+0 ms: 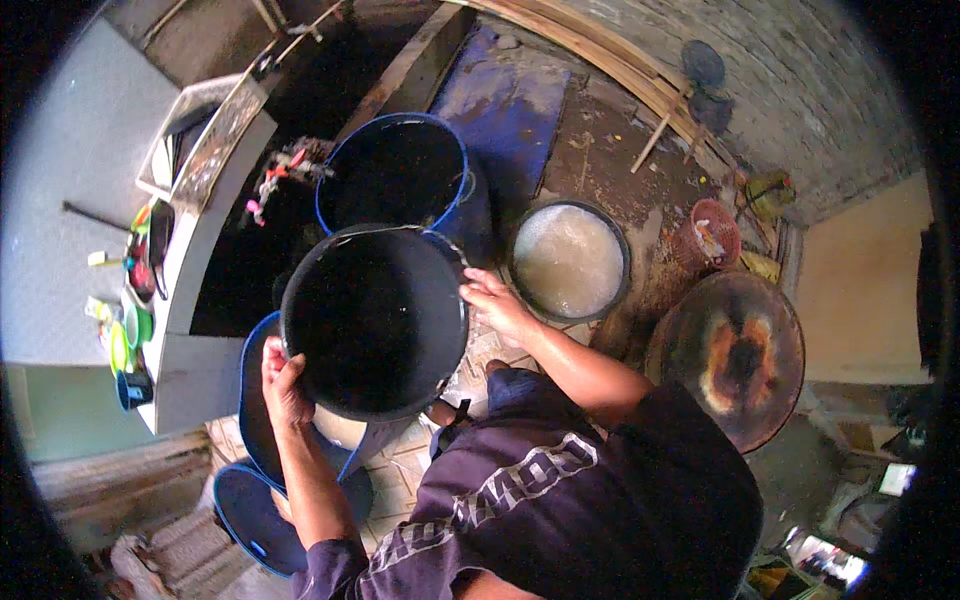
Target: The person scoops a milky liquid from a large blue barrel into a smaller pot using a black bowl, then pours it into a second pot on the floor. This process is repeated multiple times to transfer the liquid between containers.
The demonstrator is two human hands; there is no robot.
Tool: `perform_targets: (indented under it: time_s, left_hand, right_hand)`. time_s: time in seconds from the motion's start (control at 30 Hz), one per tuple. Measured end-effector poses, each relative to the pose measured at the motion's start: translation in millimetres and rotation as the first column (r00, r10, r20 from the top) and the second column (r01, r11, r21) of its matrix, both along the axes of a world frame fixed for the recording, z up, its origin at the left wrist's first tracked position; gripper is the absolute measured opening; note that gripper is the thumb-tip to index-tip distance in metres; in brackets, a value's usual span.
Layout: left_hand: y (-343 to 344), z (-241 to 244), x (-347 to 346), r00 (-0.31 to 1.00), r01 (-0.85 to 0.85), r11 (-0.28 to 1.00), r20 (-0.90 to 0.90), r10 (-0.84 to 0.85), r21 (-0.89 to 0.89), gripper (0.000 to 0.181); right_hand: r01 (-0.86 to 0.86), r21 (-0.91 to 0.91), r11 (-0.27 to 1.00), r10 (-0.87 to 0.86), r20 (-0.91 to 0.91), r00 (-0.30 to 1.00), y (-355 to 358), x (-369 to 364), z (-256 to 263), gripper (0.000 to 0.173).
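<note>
A large black bucket (375,322) with a thin wire handle is held up in front of me, its mouth facing up toward my view. My left hand (286,390) grips its rim at the left, thumb over the edge. On the opposite side my right hand (493,300) holds the rim near the handle's end. The bucket's interior is too dark to tell what is inside. Beneath it stands a blue drum (253,420) with pale contents partly showing. Just beyond the bucket is another blue-rimmed drum (459,214), dark inside. Right of it, a dark round tub (625,262) holds cloudy, frothy liquid (570,259).
A white-edged counter (191,371) at left carries cups, a pan and a dish rack (217,142). A large scorched round pan (739,367) leans at right, near a reddish plastic basket (701,244). Another blue-rimmed container (251,517) sits lower left. Wooden planks (577,41) run along the brick wall.
</note>
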State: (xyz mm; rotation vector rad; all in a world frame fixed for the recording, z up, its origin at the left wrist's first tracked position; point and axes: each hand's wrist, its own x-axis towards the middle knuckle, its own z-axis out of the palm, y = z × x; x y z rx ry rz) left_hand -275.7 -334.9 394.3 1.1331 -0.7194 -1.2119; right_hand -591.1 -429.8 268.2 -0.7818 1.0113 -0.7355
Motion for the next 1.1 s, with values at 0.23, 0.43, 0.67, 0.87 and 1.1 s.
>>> perform_targets:
  time_s: [0.23, 0.43, 0.67, 0.87, 1.1]
  left_hand:
    - [129.8, -47.7, 103.0, 0.897, -0.397, 0.918, -0.216, 0.386, -0.009, 0.026]
    - [231.3, -134.3, 187.8, 0.717, -0.652, 0.742, -0.188, 0.671, 0.157, 0.026]
    - [324.6, -268.5, 229.6, 0.3, -0.919, 0.006, 0.688, 0.661, 0.395, 0.045]
    - [350.7, -355.1, 255.0, 0.345, -0.795, -0.353, 0.847, 0.405, 0.492, 0.092]
    - [331.1, -398.7, 265.0, 0.122, -0.846, -0.383, 0.834, 0.538, 0.37, 0.06]
  right_hand:
    - [-0.482, -0.037, 0.875, 0.484, 0.076, 0.872, 9.2, 146.8, 14.1, 0.04]
    - [-0.571, -0.134, 0.81, 0.569, -0.057, 0.82, 48.3, 291.8, -5.4, 0.02]
    - [-0.672, -0.188, 0.716, 0.586, -0.362, 0.726, 95.4, 425.9, -49.0, 0.007]
    - [-0.797, -0.017, 0.604, 0.646, -0.575, 0.502, 116.7, 522.0, -133.0, 0.01]
    - [-0.9, 0.115, 0.421, 0.562, -0.812, 0.159, 121.0, 562.1, -298.7, 0.02]
